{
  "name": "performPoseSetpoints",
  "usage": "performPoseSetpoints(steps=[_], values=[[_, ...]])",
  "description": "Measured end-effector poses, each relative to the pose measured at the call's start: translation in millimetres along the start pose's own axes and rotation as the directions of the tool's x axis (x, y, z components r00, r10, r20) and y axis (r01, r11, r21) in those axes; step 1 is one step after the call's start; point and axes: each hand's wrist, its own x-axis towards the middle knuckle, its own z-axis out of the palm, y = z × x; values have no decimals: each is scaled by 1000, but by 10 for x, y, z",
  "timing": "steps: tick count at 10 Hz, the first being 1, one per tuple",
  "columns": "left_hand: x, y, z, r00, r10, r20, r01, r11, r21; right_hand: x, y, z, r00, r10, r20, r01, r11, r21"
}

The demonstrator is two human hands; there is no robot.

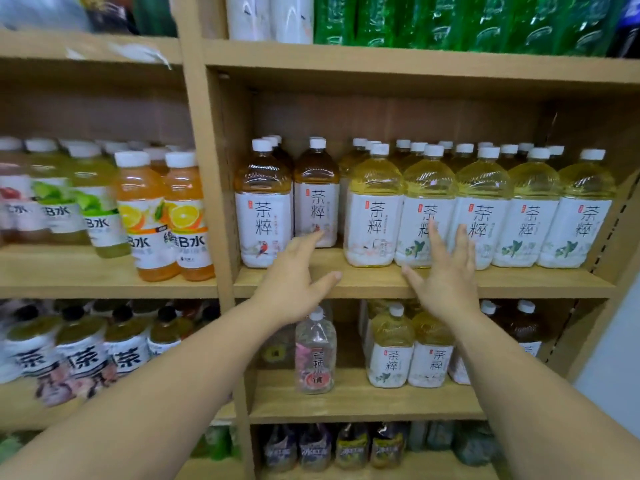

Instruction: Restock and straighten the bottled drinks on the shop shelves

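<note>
— Reaching into the middle shelf [381, 284] with both arms, see? The left hand [292, 284] and the right hand [446, 275] are both spread wide, fingers apart, gripping nothing.

— Which bottles are they after?

— From this head view, I'd say the straightening step. The left hand sits just in front of the second amber tea bottle [316, 199], which stands further back than the first amber tea bottle [263, 209] beside it. The right hand's fingertips overlap the row of yellow tea bottles [481, 216]; touching or not, I cannot tell.

— And next?

— Probably closing the left hand on that set-back bottle and drawing it forward to the shelf's front edge, level with its neighbours, without knocking them.
</note>
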Motion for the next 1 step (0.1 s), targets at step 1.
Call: performPoseSetpoints(steps=[1], values=[[-252, -150, -306, 999, 29, -40, -27, 998, 54, -214, -180, -63, 999, 47, 7, -47, 998, 30]])
